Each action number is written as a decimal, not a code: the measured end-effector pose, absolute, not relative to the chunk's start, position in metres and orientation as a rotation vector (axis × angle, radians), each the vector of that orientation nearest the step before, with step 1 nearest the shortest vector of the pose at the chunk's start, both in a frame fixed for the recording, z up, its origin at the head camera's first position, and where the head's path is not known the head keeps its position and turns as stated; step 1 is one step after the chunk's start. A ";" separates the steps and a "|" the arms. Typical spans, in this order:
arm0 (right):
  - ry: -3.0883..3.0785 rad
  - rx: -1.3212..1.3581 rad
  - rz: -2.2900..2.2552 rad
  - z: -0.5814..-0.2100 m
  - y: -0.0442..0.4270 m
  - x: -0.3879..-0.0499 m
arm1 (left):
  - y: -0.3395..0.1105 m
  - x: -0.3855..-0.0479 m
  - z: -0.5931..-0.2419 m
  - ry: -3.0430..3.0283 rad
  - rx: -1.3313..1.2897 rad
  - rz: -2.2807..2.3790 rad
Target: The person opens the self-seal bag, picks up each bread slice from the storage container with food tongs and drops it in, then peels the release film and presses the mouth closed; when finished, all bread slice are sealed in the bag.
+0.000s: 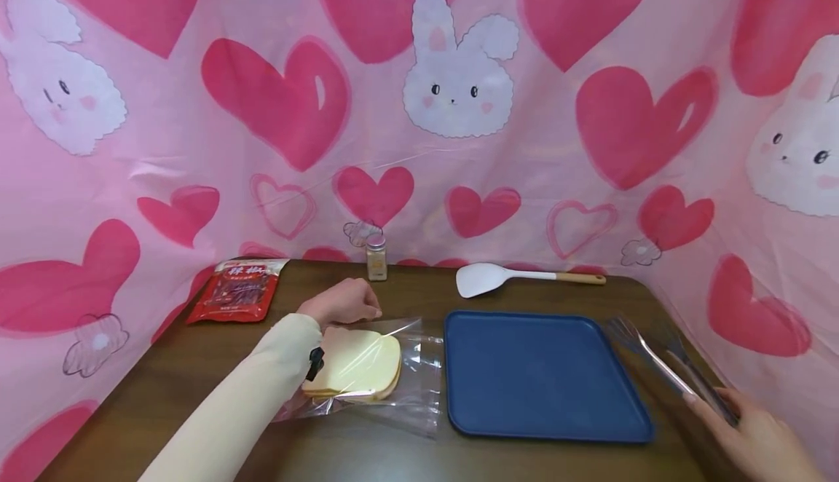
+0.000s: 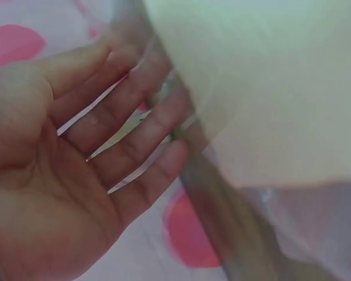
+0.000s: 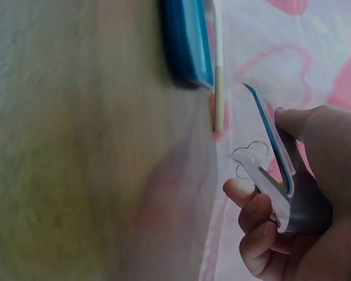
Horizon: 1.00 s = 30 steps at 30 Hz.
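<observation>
In the head view, I see sliced bread (image 1: 360,362) inside a clear plastic bag (image 1: 419,402) on the brown table (image 1: 328,453), left of a blue tray (image 1: 547,376). The left hand (image 1: 344,301) is just past the bread, and its sleeve (image 1: 242,394) hides part of the bag. The right hand (image 1: 763,427) grips metal tongs (image 1: 662,368) beside the tray. At the back sit a red packet (image 1: 236,293), a little jar (image 1: 376,263) with pale stuff inside, and a white spatula (image 1: 483,279). The left wrist view shows the palm (image 2: 52,216), which the head view hides, with loose, spread fingers. The bread looks big and blurry there; I can't tell if the fingertips touch the bag. In the right wrist view, bent fingers wrap round the tongs, and the tray and spatula are cut off at the top.
</observation>
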State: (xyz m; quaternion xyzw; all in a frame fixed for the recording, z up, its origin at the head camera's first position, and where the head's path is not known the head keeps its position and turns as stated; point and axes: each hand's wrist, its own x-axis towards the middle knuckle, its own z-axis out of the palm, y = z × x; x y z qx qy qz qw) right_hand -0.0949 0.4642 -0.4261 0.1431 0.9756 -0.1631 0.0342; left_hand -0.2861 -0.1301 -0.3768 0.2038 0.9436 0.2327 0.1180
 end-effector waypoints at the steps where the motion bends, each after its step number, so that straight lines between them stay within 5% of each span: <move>1: 3.005 0.437 -0.491 -0.427 0.465 -0.095 | -0.130 -0.288 -0.380 2.743 0.588 0.661; 30: 3.021 0.470 -0.443 -0.450 0.458 -0.100 | -0.120 -0.302 -0.395 2.475 0.612 0.528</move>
